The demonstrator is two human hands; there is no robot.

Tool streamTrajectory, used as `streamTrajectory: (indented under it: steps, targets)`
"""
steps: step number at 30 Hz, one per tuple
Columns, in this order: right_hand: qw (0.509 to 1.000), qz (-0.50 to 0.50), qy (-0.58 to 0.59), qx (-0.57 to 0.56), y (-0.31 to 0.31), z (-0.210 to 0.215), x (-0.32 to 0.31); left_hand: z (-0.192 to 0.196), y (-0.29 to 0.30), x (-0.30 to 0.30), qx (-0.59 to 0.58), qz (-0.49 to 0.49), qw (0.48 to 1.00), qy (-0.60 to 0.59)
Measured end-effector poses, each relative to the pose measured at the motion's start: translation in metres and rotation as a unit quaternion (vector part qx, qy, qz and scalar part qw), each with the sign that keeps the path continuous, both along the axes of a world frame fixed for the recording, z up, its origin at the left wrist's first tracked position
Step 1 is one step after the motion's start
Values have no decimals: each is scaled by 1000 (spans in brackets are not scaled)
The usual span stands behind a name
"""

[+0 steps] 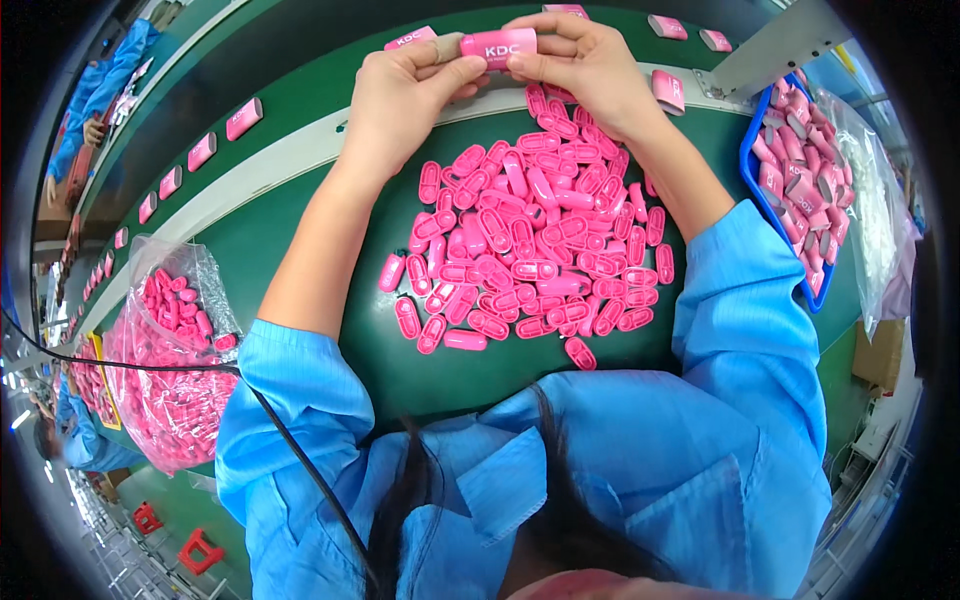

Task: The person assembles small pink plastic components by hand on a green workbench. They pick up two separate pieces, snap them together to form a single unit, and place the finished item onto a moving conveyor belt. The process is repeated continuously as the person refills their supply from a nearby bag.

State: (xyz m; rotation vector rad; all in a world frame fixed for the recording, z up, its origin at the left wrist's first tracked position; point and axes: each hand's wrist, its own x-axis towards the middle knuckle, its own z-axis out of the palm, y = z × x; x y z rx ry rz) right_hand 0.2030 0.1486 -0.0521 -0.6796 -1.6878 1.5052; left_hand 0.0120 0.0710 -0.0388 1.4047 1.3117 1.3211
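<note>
At the far side of the pile, both hands are closed on a pink printed plastic casing (511, 44), held level above the bench. My left hand (405, 105) pinches its left end, where a brighter pink edge shows; a beige cover sits on one fingertip. My right hand (590, 75) grips the right end between thumb and fingers. Beneath and nearer to me lies a heap of small oval pink plastic shells (535, 235). Many lie with their hollow side up. Whether the held casing is one part or two fitted together, I cannot tell.
A green belt (300, 85) carries spaced pink casings behind a pale rail (265, 185). At right stands a blue tray (757, 190) of pink casings beside a clear bag (868, 215). A plastic bag of pink parts (165, 370) sits left. A black cable (290, 440) crosses my left sleeve.
</note>
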Motion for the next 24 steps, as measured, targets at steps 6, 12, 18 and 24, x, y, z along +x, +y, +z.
streamTrajectory:
  steps: [6,12,18,24]
  targets:
    - [999,18,10,44,-11,13,-6,5,-9,9,86,68,963,245]
    - [995,13,-30,92,0,8,-7,9,-9,10,134,84,902,401]
    - [983,-15,-142,114,60,-4,-32,-10,6,2,340,196,774,497]
    - [824,-148,-388,386,73,23,-24,13,2,24,35,39,908,416]
